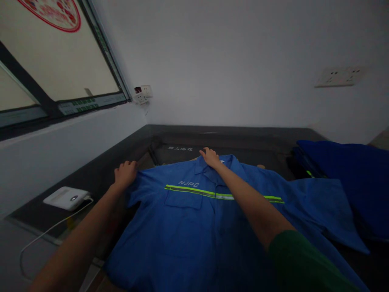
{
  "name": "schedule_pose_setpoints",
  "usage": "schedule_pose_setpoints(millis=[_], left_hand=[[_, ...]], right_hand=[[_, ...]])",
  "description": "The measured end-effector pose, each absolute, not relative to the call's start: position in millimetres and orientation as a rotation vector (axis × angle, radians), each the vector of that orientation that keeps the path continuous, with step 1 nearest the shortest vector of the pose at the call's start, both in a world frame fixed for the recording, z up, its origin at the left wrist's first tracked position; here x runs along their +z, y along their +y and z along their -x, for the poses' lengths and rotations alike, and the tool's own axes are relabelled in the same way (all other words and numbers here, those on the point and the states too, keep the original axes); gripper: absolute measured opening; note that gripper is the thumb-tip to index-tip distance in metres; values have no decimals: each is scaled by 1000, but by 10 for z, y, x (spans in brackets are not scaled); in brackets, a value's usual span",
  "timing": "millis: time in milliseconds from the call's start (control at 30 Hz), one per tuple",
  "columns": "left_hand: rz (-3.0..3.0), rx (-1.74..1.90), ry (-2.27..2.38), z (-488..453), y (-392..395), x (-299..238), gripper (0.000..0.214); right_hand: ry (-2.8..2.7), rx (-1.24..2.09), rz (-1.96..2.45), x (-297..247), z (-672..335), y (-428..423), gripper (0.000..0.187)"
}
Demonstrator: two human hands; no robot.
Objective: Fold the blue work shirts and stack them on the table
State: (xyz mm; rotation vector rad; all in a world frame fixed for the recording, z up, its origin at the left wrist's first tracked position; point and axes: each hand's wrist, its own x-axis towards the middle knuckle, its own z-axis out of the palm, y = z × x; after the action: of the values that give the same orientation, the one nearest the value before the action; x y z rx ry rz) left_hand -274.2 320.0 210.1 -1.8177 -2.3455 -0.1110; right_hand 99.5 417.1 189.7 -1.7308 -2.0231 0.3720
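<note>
A blue short-sleeved work shirt (182, 227) lies spread out with its front up, with yellow-green reflective stripes and the letters NJPC on the chest. At its left sleeve end in the view, my left hand (125, 174) is closed on the cloth, its fingertips partly hidden. My right hand (210, 157) rests at the collar, thumb and fingers apart, reaching past the collar's upper edge. My right forearm crosses over the chest and covers part of the stripe.
Folded dark blue cloth (343, 170) is stacked on the right. A white device (66, 198) with a cable lies on the dark ledge at left. Behind are a white wall, sockets (339, 77) and a window (60, 61). A dark surface with white characters (180, 149) shows beyond the shirt.
</note>
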Motion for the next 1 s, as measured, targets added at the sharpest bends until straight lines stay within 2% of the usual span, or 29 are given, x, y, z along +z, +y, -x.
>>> schedule_pose_setpoints(millis=[100,300,400,633,833,933,1000], left_hand=[[1998,-184,-2154,2266,3286,2119,39],[2702,-586,-1708,956,3493,1982,36],[2842,-742,-1573,376,3557,1937,36],[2895,-922,-1796,-719,3806,1869,20],[2737,-926,-2046,-1177,3984,1666,29],[2712,-983,-2025,-1219,4005,1610,20],[2726,-1027,-1976,-1209,4006,1591,16]], right_hand=[[-2020,347,1648,1997,-1148,4070,43],[-2135,262,1420,2016,-1606,3595,32],[-2135,200,1509,2037,-2033,3433,29],[-2066,-23,2065,2233,-3320,3133,24],[-1996,-270,2240,2323,-4406,2610,25],[-2027,-293,2311,2268,-4651,2489,35],[-2061,-266,2302,2224,-4709,2493,33]])
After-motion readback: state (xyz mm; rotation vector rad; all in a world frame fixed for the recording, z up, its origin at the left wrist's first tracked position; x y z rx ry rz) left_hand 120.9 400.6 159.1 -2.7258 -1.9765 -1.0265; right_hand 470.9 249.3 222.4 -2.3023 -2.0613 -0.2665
